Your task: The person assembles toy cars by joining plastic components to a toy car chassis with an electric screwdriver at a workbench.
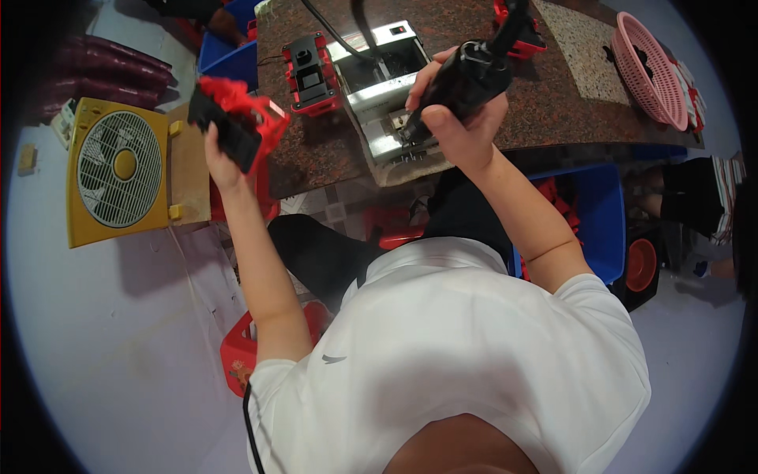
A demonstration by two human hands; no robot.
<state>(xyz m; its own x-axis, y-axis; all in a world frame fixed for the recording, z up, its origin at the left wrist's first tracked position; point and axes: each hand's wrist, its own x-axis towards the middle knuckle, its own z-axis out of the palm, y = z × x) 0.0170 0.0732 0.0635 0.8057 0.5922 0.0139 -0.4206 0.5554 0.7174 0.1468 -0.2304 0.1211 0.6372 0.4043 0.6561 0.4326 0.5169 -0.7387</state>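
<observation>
the right hand (462,118) is wrapped tight around a black power tool (474,75), its long axis slanting from the metal fixture (387,95) up toward the far right, nose down. the left hand (221,162) grips a red-and-black part (237,118) held off the left edge of the dark speckled stone counter (568,95). a yellow box fan (118,170) lies on the pale floor (118,355) to the left; a pink basket (651,71) sits far right.

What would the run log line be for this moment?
left hand: holds red and black part | right hand: grips black tool over metal jig | table: pink basket
</observation>
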